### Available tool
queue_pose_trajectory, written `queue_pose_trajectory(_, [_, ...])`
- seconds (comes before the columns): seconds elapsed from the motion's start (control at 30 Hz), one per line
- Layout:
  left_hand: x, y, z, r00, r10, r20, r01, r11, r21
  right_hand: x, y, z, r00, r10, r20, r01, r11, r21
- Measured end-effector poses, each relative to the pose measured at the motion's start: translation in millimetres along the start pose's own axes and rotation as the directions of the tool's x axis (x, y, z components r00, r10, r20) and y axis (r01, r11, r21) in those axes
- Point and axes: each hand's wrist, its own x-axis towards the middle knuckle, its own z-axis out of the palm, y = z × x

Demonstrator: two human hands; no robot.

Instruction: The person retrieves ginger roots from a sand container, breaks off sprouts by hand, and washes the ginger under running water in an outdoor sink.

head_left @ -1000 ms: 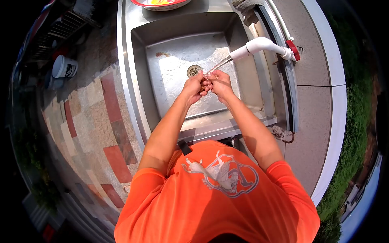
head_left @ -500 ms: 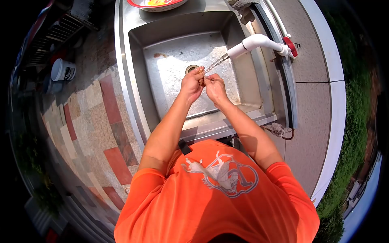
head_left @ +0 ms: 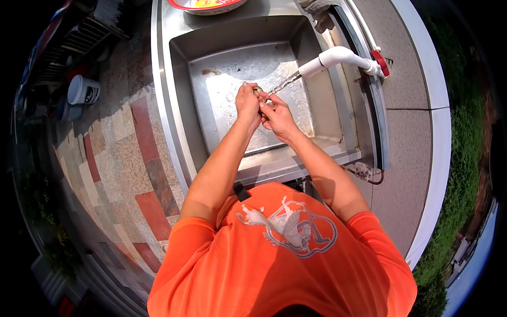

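Observation:
Over the metal sink (head_left: pixel 182 79), my left hand (head_left: pixel 248 104) and my right hand (head_left: pixel 278 119) meet with curled fingers. Between them is a small brownish thing (head_left: pixel 261 111), mostly covered by the fingers, so its kind does not show. Water (head_left: pixel 285 83) runs from the white pipe spout (head_left: pixel 336 55) onto the fingertips. Both hands are closed, the left one cupped and the right one pinching close beside it. The drain (head_left: pixel 257 90) lies just beyond them, partly hidden by the left fingers.
A red-rimmed basin (head_left: pixel 211 8) with something yellow inside stands on the counter beyond the sink. The red valve handle (head_left: pixel 381 63) sits on the pipe at right. A grey cloth (head_left: pixel 320 11) lies at the back right corner. A white bucket (head_left: pixel 83 90) stands on the tiled floor.
The left fingers have shifted slightly left and up, now covering part of the drain. The right hand has turned and moved a little lower. Less of the brownish thing shows between them.

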Motion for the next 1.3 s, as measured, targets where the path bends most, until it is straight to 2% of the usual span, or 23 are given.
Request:
queue_pose_trajectory(0.07, [-8, 9, 3, 0.999, -0.025, 0.036, 0.026, 0.999, -0.023, 0, -4, -1, 1.0, -0.013, 0.02, 0.015, 0.995, -0.103])
queue_pose_trajectory(0.13, [-7, 9, 0, 0.996, -0.07, 0.062, 0.075, 0.994, -0.084, 7, -1, -9, 1.0, 0.017, 0.02, -0.017, 1.0, 0.002])
queue_pose_trajectory(0.23, [-4, -5, -4, 0.994, 0.107, -0.016, -0.104, 0.984, 0.146, 17, -1, -14, 0.999, 0.053, 0.01, -0.054, 0.983, 0.174])
queue_pose_trajectory(0.3, [-2, -13, -12, 0.968, 0.25, -0.038, -0.218, 0.903, 0.371, 20, -5, -15, 0.998, 0.059, 0.001, -0.057, 0.968, 0.244])
queue_pose_trajectory(0.4, [-11, -14, -22, 0.996, 0.064, 0.062, -0.081, 0.935, 0.345, 30, -7, -20, 0.996, 0.079, -0.034, -0.072, 0.982, 0.174])
queue_pose_trajectory(0.43, [-22, -8, -13, 0.99, 0.078, 0.119, -0.109, 0.956, 0.274, 28, -11, -16, 0.996, 0.059, -0.068, -0.055, 0.997, 0.059])
queue_pose_trajectory(0.53, [-20, -15, -13, 0.95, 0.158, 0.269, -0.245, 0.911, 0.331, 31, -9, -17, 0.994, 0.068, -0.087, -0.074, 0.995, -0.066])
queue_pose_trajectory(0.67, [-24, -7, -13, 0.941, 0.118, 0.317, -0.205, 0.944, 0.258, 25, -15, -21, 0.985, 0.149, -0.086, -0.147, 0.988, 0.039])
queue_pose_trajectory(0.77, [-16, -6, -15, 0.983, 0.077, 0.168, -0.106, 0.98, 0.169, 34, -6, -39, 0.991, 0.126, 0.033, -0.13, 0.964, 0.233])
queue_pose_trajectory(0.87, [-5, 1, -21, 0.987, -0.087, 0.137, 0.099, 0.991, -0.086, 26, -15, -26, 0.996, 0.094, 0.004, -0.089, 0.931, 0.355])
queue_pose_trajectory(0.9, [2, -3, -30, 0.976, -0.115, 0.183, 0.132, 0.988, -0.081, 25, -18, -29, 0.99, 0.08, 0.119, -0.123, 0.905, 0.408])
queue_pose_trajectory(1.0, [12, -5, -43, 0.932, -0.191, 0.308, 0.262, 0.942, -0.21, 21, -20, -16, 0.994, 0.059, 0.091, -0.08, 0.964, 0.253])
queue_pose_trajectory(1.03, [12, -4, -44, 0.941, -0.203, 0.269, 0.252, 0.954, -0.163, 18, -30, -6, 0.988, 0.135, 0.081, -0.15, 0.962, 0.227])
queue_pose_trajectory(1.13, [8, 2, -45, 0.918, -0.248, 0.309, 0.335, 0.903, -0.27, 25, -28, -10, 0.981, 0.116, 0.156, -0.152, 0.959, 0.239])
queue_pose_trajectory(1.17, [7, 5, -46, 0.909, -0.278, 0.31, 0.372, 0.877, -0.304, 27, -27, -10, 0.982, 0.149, 0.112, -0.17, 0.963, 0.208])
queue_pose_trajectory(1.3, [2, 11, -44, 0.917, -0.249, 0.311, 0.322, 0.923, -0.211, 25, -36, -4, 0.974, 0.224, 0.044, -0.228, 0.95, 0.213])
